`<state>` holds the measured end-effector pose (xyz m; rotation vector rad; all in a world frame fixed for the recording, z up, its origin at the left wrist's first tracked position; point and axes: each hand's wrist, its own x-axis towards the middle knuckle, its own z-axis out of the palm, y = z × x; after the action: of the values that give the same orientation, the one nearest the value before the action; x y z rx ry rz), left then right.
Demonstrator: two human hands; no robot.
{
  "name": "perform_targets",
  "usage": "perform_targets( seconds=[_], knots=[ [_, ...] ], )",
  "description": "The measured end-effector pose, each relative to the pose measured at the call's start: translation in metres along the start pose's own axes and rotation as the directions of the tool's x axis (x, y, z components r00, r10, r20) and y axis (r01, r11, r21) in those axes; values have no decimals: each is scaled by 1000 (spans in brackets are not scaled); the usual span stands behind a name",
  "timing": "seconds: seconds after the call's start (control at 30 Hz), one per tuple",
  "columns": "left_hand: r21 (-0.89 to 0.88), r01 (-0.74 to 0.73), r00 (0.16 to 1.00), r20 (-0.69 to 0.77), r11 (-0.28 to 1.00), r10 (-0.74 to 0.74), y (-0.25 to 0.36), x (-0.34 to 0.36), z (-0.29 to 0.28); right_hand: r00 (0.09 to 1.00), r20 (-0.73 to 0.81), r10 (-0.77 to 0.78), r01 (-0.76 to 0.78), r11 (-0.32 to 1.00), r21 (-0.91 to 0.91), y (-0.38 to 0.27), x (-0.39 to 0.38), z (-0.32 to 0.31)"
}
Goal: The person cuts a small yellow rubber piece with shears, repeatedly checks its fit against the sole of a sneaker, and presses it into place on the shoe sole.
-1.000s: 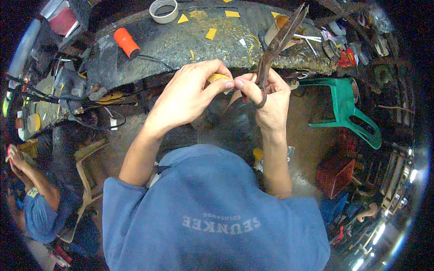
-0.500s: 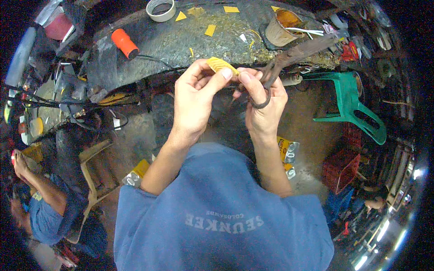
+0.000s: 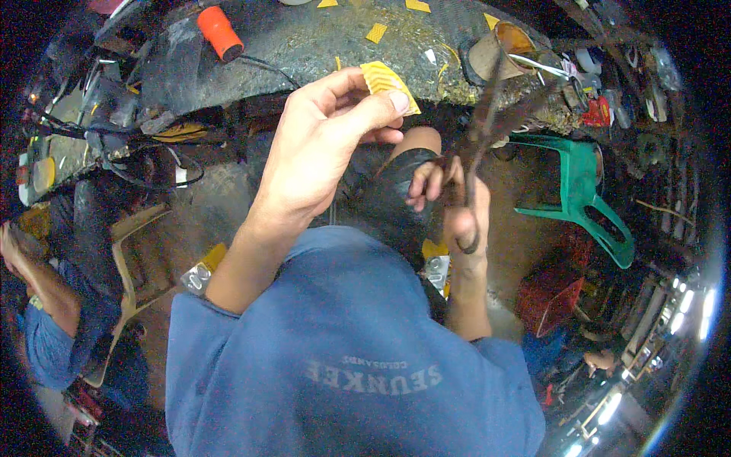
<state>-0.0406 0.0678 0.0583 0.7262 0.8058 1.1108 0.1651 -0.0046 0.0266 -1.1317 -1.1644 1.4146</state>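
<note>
Entries as they lie before me, left side first.

Co-worker [image 3: 49, 335]: blue sleeve and bent forearm, at the room's edge.

Chair frame [image 3: 126, 259], tan: beside the co-worker.

Plastic cylinder [image 3: 220, 34], orange-red, dark at its near end: lying on the dark, stained desk [image 3: 304, 38], a black cord close by.

Left hand [image 3: 304, 164]: raised before the desk's near edge. Grip closed, thumb and fingers pinching the item next listed.

Yellow ridged piece [image 3: 388, 85]: thin, small, pattern of wavy lines; held up in the left hand, clear of the scissors.

Yellow scraps [image 3: 375, 33], several: loose on the desk, spaced apart, angular in outline.

Right hand [image 3: 464, 198]: lower than the left, blurred. Grip closed around the scissors' handle.

Scissors [image 3: 478, 141], dark metal: blades pointing away from the wearer and seemingly apart, though blur leaves this uncertain.

Cup [image 3: 481, 57], stained yellow-brown inside: near the desk's edge, white strips beside it.

Crate [image 3: 548, 301], red: on the floor.

Plastic chair [image 3: 576, 171], green: right of the scissors.

Progress, in my judgement: the scraps are already separate; the held piece may or may not be fully trimmed. What remains, I cannot tell.
</note>
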Motion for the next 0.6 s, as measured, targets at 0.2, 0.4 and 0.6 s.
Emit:
perform_targets(
  seconds=[0.2, 0.4, 0.6],
  knots=[
    [132, -49, 998, -22, 990, 52, 3, -4, -1, 983, 179, 38, 49, 888, -458, -3, 7, -11],
    [207, -128, 991, -21, 970, 136, 0, -3, -4, 975, 222, 22, 87, 879, -469, -4, 10, -7],
    [186, -124, 991, -27, 975, 131, -3, -5, -4, 978, 204, 50, 72, 834, -548, -14, 10, 1]
  ],
)
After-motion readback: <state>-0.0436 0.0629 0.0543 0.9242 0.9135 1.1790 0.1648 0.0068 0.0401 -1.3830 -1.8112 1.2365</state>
